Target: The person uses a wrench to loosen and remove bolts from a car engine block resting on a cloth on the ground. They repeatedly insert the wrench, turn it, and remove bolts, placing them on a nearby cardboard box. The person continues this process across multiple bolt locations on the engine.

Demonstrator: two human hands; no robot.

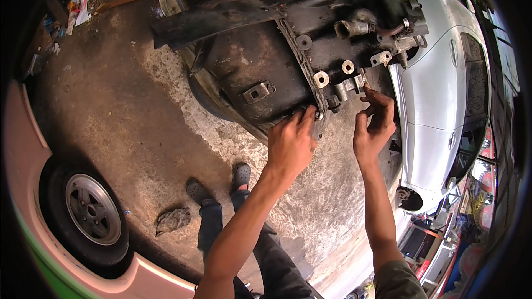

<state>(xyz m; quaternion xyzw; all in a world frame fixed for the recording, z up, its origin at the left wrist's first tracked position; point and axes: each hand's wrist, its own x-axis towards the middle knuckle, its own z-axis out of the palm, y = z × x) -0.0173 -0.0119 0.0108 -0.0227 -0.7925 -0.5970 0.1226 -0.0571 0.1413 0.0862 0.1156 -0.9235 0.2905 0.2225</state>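
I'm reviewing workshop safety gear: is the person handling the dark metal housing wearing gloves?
No: bare skin shows on both the left grip, at the edge of the dark metal housing, and the right grip.

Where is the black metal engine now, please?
The black metal engine fills the head view's upper centre, touched by the left hand, left of the silver car.

No readable lettering or numbers

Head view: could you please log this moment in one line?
left hand: at dark flange, lower end | right hand: at metal fitting
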